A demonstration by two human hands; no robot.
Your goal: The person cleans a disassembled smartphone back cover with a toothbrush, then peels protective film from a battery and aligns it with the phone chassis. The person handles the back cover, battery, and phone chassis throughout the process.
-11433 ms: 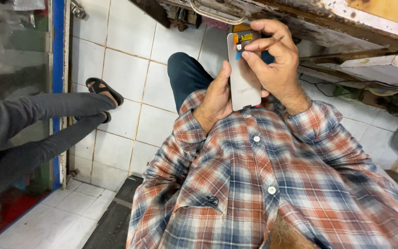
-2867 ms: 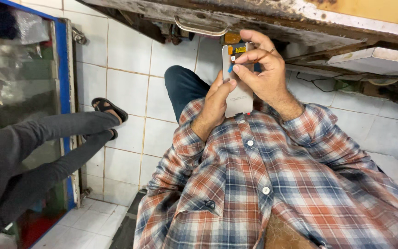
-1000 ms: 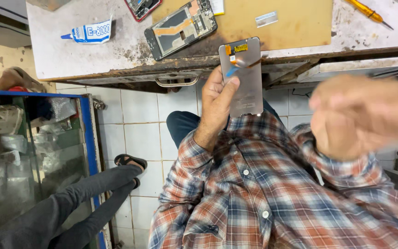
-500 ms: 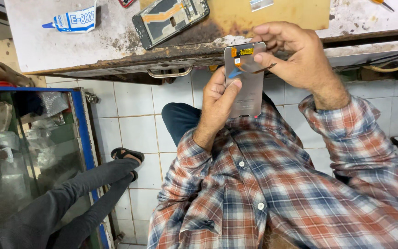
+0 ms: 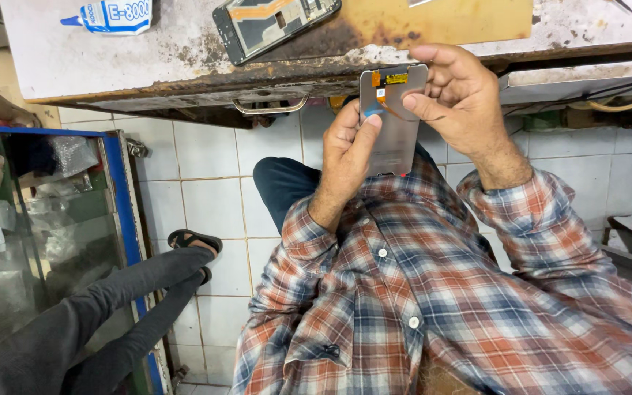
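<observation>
- Shirt (image 5: 433,314), plaid, lies nearest the camera.
- Left hand (image 5: 349,157) grips the panel (image 5: 393,124) from the side, thumb along its edge.
- Right hand (image 5: 459,95), swinging blurred a second ago, is back pinching the ribbon at the panel's top, so fine work goes on.
- Panel stands upright below the bench (image 5: 111,62) edge, long axis toward it.

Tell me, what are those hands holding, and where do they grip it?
A phone screen panel. The left hand grips its left edge; the right hand pinches its top end, by the orange ribbon.
</observation>
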